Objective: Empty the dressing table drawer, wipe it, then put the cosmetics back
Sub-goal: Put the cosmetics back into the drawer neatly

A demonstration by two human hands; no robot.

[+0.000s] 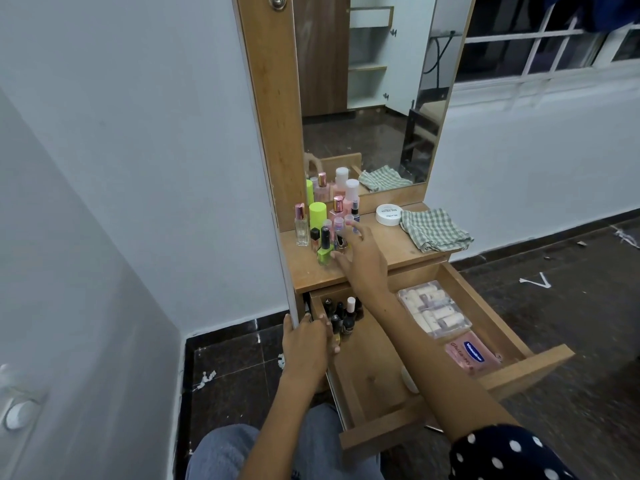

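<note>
Head view. A narrow wood-grain dressing table stands against a pale wall, its tabletop point(388, 247) matt and light brown under a tall mirror point(374, 98). The drawer point(502, 372) below is pulled far out, a shallow open box of the same wood-look board.

On the tabletop's left part stands a tight cluster of cosmetics point(329, 220): a square clear-glass perfume bottle point(302, 225) with a pink metallic cap, a lime-green cylinder point(317, 215), and a square lime nail-polish bottle point(325, 250) with a tall black cap. A flat round white jar point(388, 214) and a crumpled green-and-white checked cloth point(433, 230) lie to the right.

The right hand point(360, 254) reaches over the tabletop with fingers point(360, 232) spread and straight, holding nothing; the fingertips are at the cluster's right edge, just beside the lime nail-polish bottle.

The left hand point(306, 341) rests on the drawer's left wall, fingers loosely bent over the rim beside small dark nail-polish bottles point(343, 315) standing in the drawer's back left corner; whether it holds one cannot be told.

Along the drawer's right side lie a clear plastic box of pale rolls point(433, 311) and a pink soft packet point(472, 353).
</note>
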